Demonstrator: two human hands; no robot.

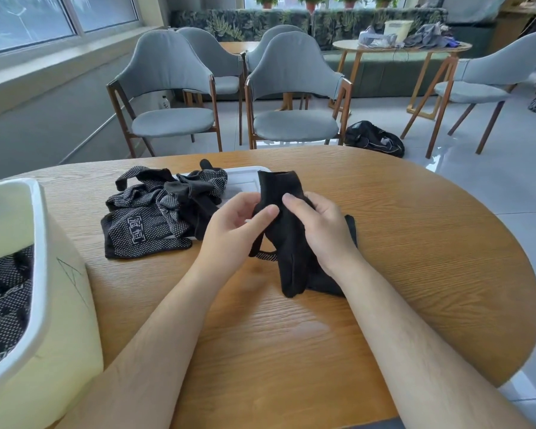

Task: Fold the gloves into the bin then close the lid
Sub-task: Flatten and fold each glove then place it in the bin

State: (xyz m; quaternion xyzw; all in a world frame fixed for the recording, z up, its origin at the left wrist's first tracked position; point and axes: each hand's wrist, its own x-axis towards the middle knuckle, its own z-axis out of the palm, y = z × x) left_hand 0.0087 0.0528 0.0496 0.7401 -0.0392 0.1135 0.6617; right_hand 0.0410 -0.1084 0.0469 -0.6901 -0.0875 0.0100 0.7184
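Both hands hold a black glove (287, 243) above the middle of the wooden table (415, 243). My left hand (235, 227) pinches its left edge with the thumb on top. My right hand (322, 230) grips it from the right, fingers curled over the fabric. The glove's cuff points away from me and its fingers hang toward me. A pile of black gloves with white dots (161, 209) lies to the left. It partly covers a white lid (245, 181). The pale yellow bin (44, 305) with a white rim stands at the near left, dotted gloves inside.
Grey chairs (291, 97) stand beyond the table's far edge. A black bag (373, 137) lies on the floor to the right of them. A second round table (399, 48) with cloths and a bin stands at the back.
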